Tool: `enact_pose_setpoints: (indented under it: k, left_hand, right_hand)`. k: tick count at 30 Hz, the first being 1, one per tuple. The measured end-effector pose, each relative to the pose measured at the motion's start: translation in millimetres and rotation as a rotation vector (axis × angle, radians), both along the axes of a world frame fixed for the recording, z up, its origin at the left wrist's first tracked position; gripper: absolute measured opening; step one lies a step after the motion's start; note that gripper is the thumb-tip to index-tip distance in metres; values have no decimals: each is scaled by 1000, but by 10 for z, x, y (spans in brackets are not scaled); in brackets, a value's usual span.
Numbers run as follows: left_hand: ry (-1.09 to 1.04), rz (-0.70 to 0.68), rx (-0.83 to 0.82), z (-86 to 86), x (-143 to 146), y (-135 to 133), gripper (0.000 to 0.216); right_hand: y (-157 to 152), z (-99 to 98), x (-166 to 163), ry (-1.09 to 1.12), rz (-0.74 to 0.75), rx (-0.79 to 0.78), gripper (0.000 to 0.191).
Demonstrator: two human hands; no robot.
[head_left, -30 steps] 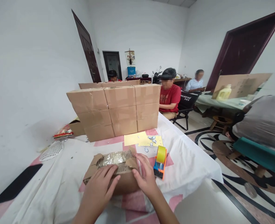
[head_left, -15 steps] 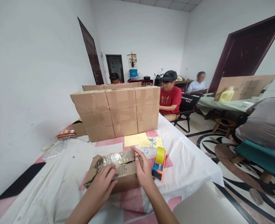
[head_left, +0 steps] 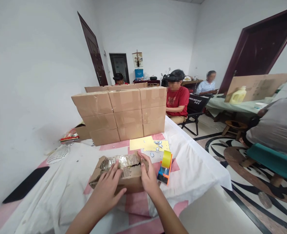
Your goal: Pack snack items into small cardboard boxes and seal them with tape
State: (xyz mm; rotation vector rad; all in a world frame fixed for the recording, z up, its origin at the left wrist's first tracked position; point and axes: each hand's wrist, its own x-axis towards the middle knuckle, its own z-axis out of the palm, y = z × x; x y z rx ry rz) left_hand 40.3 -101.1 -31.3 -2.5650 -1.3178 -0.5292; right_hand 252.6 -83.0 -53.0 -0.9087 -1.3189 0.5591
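Note:
A small cardboard box (head_left: pixel 131 182) lies on the white and pink cloth in front of me, its top flaps partly down over shiny plastic wrap (head_left: pixel 124 160) inside. My left hand (head_left: pixel 106 188) lies flat on the near flap with fingers stretched out and spread. My right hand (head_left: pixel 147 174) presses against the box's right end, thumb on top and fingers curled round the side flap. An orange and blue tape dispenser (head_left: pixel 165 167) with a yellow roll stands just right of that hand.
A stack of sealed cardboard boxes (head_left: pixel 124 113) stands at the far side of the table. Yellow sheets with small stickers (head_left: pixel 149 144) lie before it. A white mesh cover (head_left: pixel 58 153) lies left. Seated people (head_left: pixel 176 97) work beyond; a teal stool (head_left: pixel 272 161) stands right.
My left hand has opened out flat on the near flap, and the flaps sit lower over the plastic. My right hand stays at the box's right end. The view has shifted slightly.

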Motion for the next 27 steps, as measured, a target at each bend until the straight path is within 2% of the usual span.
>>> enact_pose_setpoints:
  k: [3,7,12,20,24,27]
  left_hand:
    - [-8,25,-29,40,-57,65,35]
    - [-114,142,-14,223,-280,259,39]
    - [-112,259,-290,493,-559,480,36]
    - [131,79,-274,679,-634,673,46]
    - [215,-37,-244,734,-629,734,41]
    - [168,18,-195,702,-631,751,32]
  right_hand:
    - [-11,-16,-2,-29,-1,19,38]
    - [-20,-29,25,-48,-24,12,38]
    - [-13,-55,45,-23,-9,-18,37]
    - [-1,-23,2,3,25,-25,35]
    - [-11,-5,4,7,21,-19,35]
    - [-19,-15,3,9,12,-20,36]
